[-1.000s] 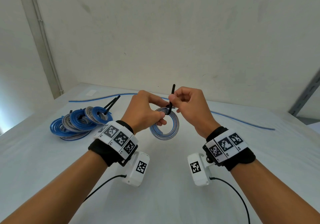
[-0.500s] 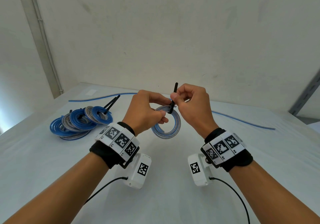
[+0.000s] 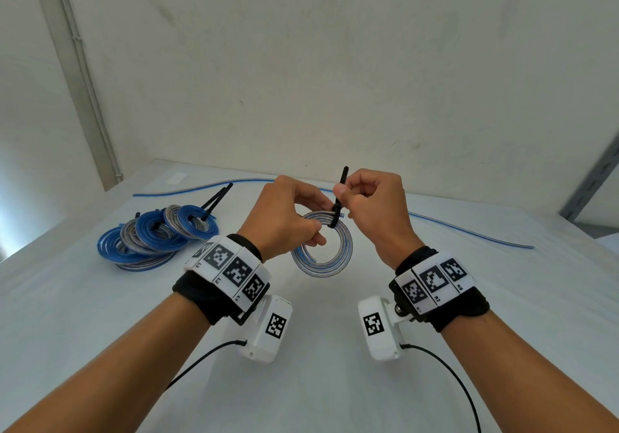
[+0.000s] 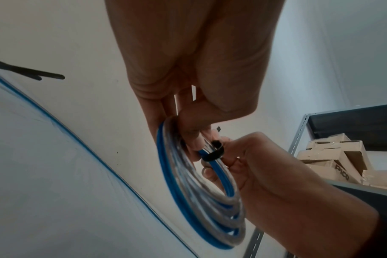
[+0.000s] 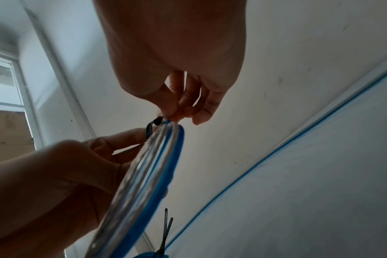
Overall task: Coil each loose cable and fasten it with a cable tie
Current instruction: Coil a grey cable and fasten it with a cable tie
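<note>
A coil of blue and clear cable (image 3: 323,261) (image 4: 201,192) (image 5: 144,174) hangs in the air above the white table (image 3: 335,382). My left hand (image 3: 284,221) (image 4: 188,137) pinches the coil's upper left part. A black cable tie (image 3: 340,198) (image 4: 212,154) (image 5: 151,128) loops round the coil's top, its tail sticking up. My right hand (image 3: 365,198) (image 5: 183,111) pinches that tail between thumb and fingers, just above the coil.
A pile of tied blue and grey coils (image 3: 157,235) lies at the left, with spare black ties (image 3: 217,198) behind it. A long loose blue cable (image 3: 469,231) runs along the table's far side. A metal shelf with cardboard boxes (image 4: 334,157) stands to the right.
The right hand has drawn the tie's tail upward, so the loop sits tighter on the coil. Both hands and the coil have risen slightly.
</note>
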